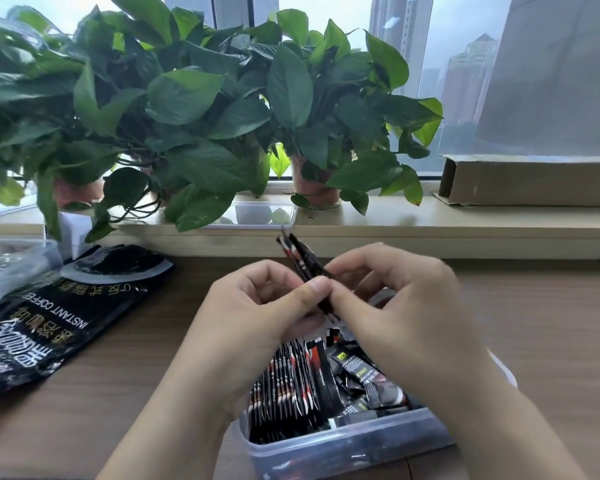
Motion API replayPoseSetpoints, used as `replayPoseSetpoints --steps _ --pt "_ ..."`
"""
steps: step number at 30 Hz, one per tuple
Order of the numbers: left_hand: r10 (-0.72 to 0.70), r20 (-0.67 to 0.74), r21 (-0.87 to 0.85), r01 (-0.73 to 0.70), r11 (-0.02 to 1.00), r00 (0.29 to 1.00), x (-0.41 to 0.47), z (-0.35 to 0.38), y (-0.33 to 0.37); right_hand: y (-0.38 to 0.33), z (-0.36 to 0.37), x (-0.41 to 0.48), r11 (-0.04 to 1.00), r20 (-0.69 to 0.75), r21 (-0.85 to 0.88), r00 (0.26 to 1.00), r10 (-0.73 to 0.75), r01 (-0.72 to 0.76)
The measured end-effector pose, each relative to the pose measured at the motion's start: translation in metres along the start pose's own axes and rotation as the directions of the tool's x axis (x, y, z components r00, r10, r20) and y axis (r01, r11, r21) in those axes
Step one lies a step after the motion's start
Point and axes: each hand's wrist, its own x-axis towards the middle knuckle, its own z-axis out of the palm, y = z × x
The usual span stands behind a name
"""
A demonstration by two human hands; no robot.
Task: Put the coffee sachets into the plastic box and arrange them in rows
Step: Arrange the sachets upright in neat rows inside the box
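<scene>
Black coffee bag left of plastic box; left hand, right hand pinching sachets above, hiding box middle.

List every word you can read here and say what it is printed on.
"INSTANT COFFEE": white letters on the black bag, upside down to the camera.
Chinese characters on that bag: upside down, too blurred to quote.
Loose sachets in the plastic box: small print, too blurred.
Held sachets, pinched by the left hand and right hand: edge-on, nothing readable.
</scene>
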Motion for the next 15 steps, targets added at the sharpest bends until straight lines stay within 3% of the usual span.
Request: replayPoseSetpoints --steps 5,7,15 --pt "-0.008 -0.012 -0.065 0.007 0.998 1.000 0.0012 -0.0059 0.0018 0.0030 0.0023 -0.0024 0.988 0.129 0.136 0.987 -0.094 0.076" --pt "-0.007 -0.008 -0.061 0.006 0.998 1.000 0.0006 -0.0059 0.0024 0.0023 0.0019 -0.0029 0.989 0.169 0.113 0.979 -0.117 0.099" --pt "-0.091 -0.053 -0.098 0.086 0.991 0.994 -0.0004 -0.0071 0.0084 0.0079 0.0087 -0.0078 0.982 0.040 -0.005 0.981 -0.187 0.188"
